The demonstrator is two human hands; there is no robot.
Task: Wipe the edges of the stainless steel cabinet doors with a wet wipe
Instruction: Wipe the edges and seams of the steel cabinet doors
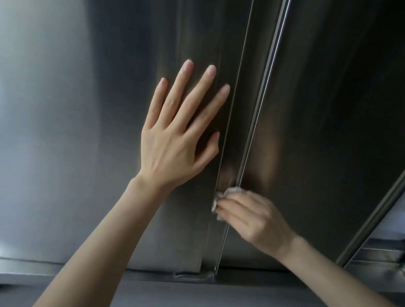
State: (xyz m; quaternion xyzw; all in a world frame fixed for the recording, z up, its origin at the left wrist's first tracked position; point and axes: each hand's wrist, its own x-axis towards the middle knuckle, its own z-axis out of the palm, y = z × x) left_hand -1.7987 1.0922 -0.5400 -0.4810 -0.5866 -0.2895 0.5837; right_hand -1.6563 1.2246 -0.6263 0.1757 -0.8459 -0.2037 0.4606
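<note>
Two stainless steel cabinet doors fill the view, seen from below. My left hand [176, 137] lies flat on the left door [99, 123] with its fingers spread, close to that door's right edge. My right hand [252, 218] is shut on a crumpled white wet wipe [220, 199]. It presses the wipe against the vertical edge [250, 132] where the two doors meet, low on the seam. The right door [341, 114] stands slightly forward of the left one. Most of the wipe is hidden under my fingers.
A dark horizontal ledge [188, 295] runs under the doors. At the right, the right door's outer edge [383, 212] slants down, with a lighter surface and steel rails [385, 257] beyond it.
</note>
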